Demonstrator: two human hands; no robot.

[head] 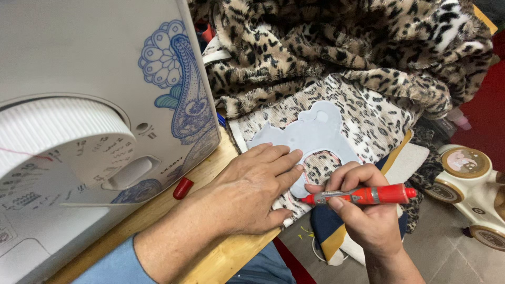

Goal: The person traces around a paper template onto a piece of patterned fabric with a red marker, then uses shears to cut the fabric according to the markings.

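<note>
I'm seeing the left hand (250,192) lying flat, fingers spread, pinning the grey template (310,139) on the leopard fabric (368,118) at the surface's right edge. The right hand (363,210) is gripping the red marker (363,195), tracing the inner cutout; the outline looks partly done.

Left hand (251,190) lies flat, fingers extended; right hand (363,205) curled in pinching grip.

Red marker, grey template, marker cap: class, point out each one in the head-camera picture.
red marker (363,195): head view, on the middle of its barrel, in the right hand.
grey template (310,134): head view, on its flat upper area.
marker cap (182,188): head view, on its red side, lying on the wooden table.
</note>
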